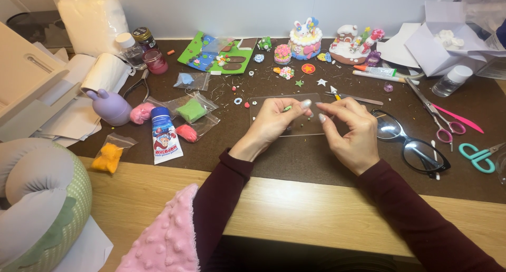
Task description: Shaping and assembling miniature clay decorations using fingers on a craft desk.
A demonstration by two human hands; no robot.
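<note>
Two hands worked close together above a clear plastic sheet that lay flat on the brown mat of the tabletop. Nearest the viewer, a pink dotted cloth lay at the wooden front edge. The left hand had its grip closed to a pinch, thumb and fingertips pressed on a small green piece of clay held just above the sheet. The right hand had its fingers curled, with the fingertips near the clay piece; whether that grip held anything could not be determined. Black eyeglasses lay just beside the right hand, and pink scissors and teal scissors lay farther right. Left of the sheet were a glue tube, bagged green clay and bagged yellow clay. Farthest back stood a decorated clay cake and a green clay board.
</note>
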